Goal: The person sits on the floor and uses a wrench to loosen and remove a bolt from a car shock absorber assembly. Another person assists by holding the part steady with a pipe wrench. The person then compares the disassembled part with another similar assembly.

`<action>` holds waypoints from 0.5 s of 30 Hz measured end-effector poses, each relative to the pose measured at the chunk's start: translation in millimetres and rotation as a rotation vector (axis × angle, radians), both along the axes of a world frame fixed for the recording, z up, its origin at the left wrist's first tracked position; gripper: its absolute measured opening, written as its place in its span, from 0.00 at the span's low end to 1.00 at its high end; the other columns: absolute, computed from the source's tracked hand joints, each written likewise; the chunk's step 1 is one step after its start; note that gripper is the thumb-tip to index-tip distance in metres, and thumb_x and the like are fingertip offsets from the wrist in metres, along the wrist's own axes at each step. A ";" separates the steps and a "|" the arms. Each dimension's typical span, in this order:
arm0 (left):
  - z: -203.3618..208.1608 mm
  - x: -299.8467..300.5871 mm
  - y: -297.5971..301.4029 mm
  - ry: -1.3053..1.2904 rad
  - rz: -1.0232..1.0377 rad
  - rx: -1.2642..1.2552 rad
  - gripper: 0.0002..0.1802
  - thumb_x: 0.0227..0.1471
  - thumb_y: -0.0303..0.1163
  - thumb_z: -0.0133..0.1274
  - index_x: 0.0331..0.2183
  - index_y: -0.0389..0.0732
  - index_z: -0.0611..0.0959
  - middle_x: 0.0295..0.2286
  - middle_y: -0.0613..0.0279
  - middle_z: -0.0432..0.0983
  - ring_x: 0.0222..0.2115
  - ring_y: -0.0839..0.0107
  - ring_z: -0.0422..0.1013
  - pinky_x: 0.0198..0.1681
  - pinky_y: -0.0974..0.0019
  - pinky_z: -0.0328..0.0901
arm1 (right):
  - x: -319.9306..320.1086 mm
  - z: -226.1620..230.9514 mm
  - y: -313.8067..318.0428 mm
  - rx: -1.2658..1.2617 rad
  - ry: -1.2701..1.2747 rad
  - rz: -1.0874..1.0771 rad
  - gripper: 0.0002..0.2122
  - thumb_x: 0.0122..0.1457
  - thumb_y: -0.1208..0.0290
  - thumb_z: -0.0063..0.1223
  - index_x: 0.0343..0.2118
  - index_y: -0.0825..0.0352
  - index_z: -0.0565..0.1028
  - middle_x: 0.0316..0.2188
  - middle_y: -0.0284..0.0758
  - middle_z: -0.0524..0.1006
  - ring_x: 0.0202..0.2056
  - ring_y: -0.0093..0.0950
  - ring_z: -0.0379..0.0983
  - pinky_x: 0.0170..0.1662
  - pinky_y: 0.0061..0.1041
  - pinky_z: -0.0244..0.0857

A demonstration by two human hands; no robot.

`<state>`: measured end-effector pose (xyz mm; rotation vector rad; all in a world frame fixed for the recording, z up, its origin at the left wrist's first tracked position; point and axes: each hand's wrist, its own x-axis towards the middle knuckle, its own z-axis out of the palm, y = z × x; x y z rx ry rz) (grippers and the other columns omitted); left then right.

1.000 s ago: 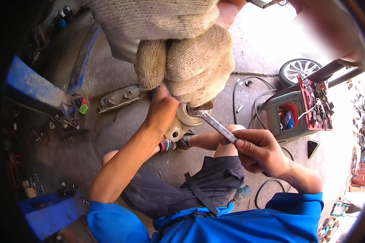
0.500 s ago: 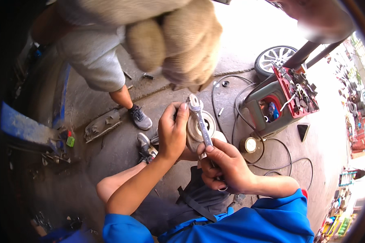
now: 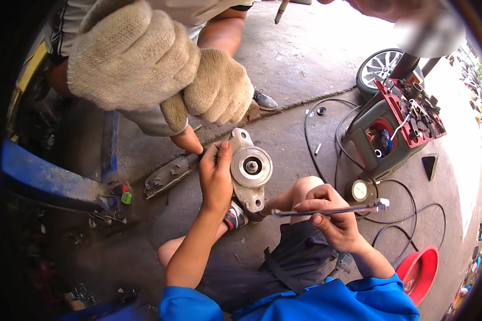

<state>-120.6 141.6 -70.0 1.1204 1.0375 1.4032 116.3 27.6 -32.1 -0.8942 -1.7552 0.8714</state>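
Over floor (image 3: 289,147) mid-frame, the left hand (image 3: 217,174) is seemingly steadying a clasped metal part (image 3: 251,167), right hand (image 3: 334,222) pinching a wrench (image 3: 365,208).

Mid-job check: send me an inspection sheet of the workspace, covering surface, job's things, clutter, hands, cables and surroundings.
Surface: grey floor, seamed
Job's things: metal part, round centre, holed ends; wrench, seen nearly edge-on
Clutter: red tray of tools on a grey stool; red bowl, lower right
Hands: left hand holds the metal part's left side; right hand grips the wrench
Cables: black cable, looped on the floor
Surroundings: co-worker's gloved hands beyond the metal part; blue post, left; wheel behind the stool
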 end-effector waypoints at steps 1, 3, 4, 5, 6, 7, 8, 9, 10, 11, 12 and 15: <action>2.6 -4.7 -1.2 -0.002 0.018 -0.006 0.17 0.67 0.38 0.46 0.31 0.35 0.78 0.27 0.71 0.71 0.30 0.83 0.62 0.34 0.75 0.60 | 4.4 -3.2 0.7 -0.018 -0.064 -0.006 0.11 0.65 0.70 0.52 0.45 0.72 0.76 0.33 0.38 0.75 0.36 0.32 0.73 0.41 0.29 0.67; 4.8 -9.4 -2.3 -0.005 0.020 -0.014 0.17 0.67 0.39 0.46 0.33 0.34 0.78 0.28 0.71 0.72 0.30 0.83 0.63 0.35 0.75 0.60 | -6.1 -2.8 -8.5 -0.317 0.455 0.011 0.09 0.66 0.73 0.49 0.45 0.72 0.74 0.30 0.38 0.75 0.28 0.28 0.74 0.33 0.25 0.68; 3.3 -15.1 -1.2 -0.010 0.018 -0.018 0.17 0.67 0.39 0.47 0.33 0.34 0.79 0.28 0.71 0.72 0.30 0.83 0.63 0.35 0.75 0.60 | -8.2 -10.7 -1.9 -0.199 0.383 -0.038 0.07 0.67 0.75 0.45 0.44 0.71 0.71 0.27 0.39 0.77 0.22 0.25 0.73 0.27 0.22 0.67; 2.6 -18.7 -1.7 -0.020 0.016 -0.024 0.17 0.67 0.39 0.47 0.33 0.34 0.79 0.29 0.71 0.72 0.31 0.83 0.63 0.35 0.75 0.60 | -22.8 -4.5 10.1 -0.085 0.506 0.029 0.08 0.67 0.72 0.43 0.38 0.70 0.73 0.25 0.37 0.78 0.22 0.25 0.75 0.25 0.22 0.66; 8.3 -18.0 -4.8 -0.025 0.046 -0.032 0.17 0.67 0.38 0.47 0.33 0.35 0.79 0.28 0.71 0.72 0.30 0.83 0.63 0.35 0.75 0.60 | -22.5 -1.4 22.0 0.029 0.369 0.063 0.10 0.66 0.68 0.43 0.36 0.69 0.75 0.24 0.37 0.77 0.22 0.26 0.75 0.25 0.22 0.65; 8.3 -19.5 -5.8 -0.033 0.052 -0.036 0.17 0.67 0.38 0.47 0.32 0.35 0.78 0.28 0.72 0.71 0.30 0.83 0.63 0.35 0.75 0.60 | -23.0 0.5 30.4 0.142 0.232 0.096 0.12 0.66 0.65 0.44 0.34 0.68 0.76 0.23 0.36 0.77 0.22 0.26 0.76 0.25 0.22 0.65; 7.3 -23.8 -6.1 -0.033 0.054 -0.042 0.17 0.67 0.38 0.47 0.32 0.35 0.78 0.28 0.72 0.71 0.30 0.83 0.63 0.35 0.76 0.60 | -29.5 6.0 30.5 -0.023 0.242 0.177 0.23 0.66 0.52 0.44 0.31 0.72 0.76 0.26 0.42 0.76 0.25 0.29 0.73 0.29 0.25 0.64; 8.0 -27.6 -6.6 -0.034 0.056 -0.047 0.17 0.67 0.38 0.47 0.31 0.35 0.78 0.27 0.72 0.70 0.30 0.83 0.62 0.35 0.76 0.60 | -36.9 11.8 31.6 -0.117 0.218 0.190 0.22 0.68 0.54 0.42 0.31 0.72 0.76 0.27 0.41 0.76 0.26 0.27 0.73 0.31 0.23 0.64; 9.8 -29.1 -8.5 -0.039 0.059 -0.045 0.17 0.67 0.38 0.47 0.30 0.36 0.77 0.27 0.73 0.69 0.29 0.83 0.61 0.34 0.76 0.58 | -44.3 11.6 36.5 -0.206 0.274 0.216 0.22 0.68 0.55 0.41 0.31 0.72 0.76 0.26 0.40 0.76 0.27 0.26 0.72 0.30 0.23 0.64; 10.8 -33.1 -9.6 -0.026 0.060 -0.043 0.17 0.67 0.38 0.47 0.29 0.37 0.76 0.27 0.73 0.68 0.29 0.83 0.60 0.34 0.76 0.58 | -51.7 8.4 40.3 -0.295 0.333 0.240 0.22 0.69 0.56 0.40 0.30 0.72 0.75 0.25 0.39 0.75 0.27 0.25 0.72 0.30 0.23 0.64; 12.1 -36.1 -10.1 -0.020 0.058 -0.038 0.17 0.67 0.38 0.47 0.29 0.37 0.76 0.26 0.73 0.68 0.29 0.83 0.60 0.33 0.75 0.58 | -56.5 -1.7 44.1 -0.400 0.425 0.266 0.21 0.70 0.58 0.40 0.29 0.73 0.74 0.24 0.37 0.73 0.26 0.25 0.70 0.31 0.23 0.63; 10.6 -49.1 -10.3 -0.016 0.056 -0.012 0.17 0.67 0.38 0.47 0.28 0.37 0.75 0.26 0.74 0.66 0.28 0.83 0.59 0.33 0.75 0.57 | -52.8 -23.6 65.5 -0.475 0.480 0.336 0.21 0.69 0.58 0.43 0.29 0.73 0.74 0.23 0.37 0.73 0.25 0.26 0.70 0.34 0.25 0.63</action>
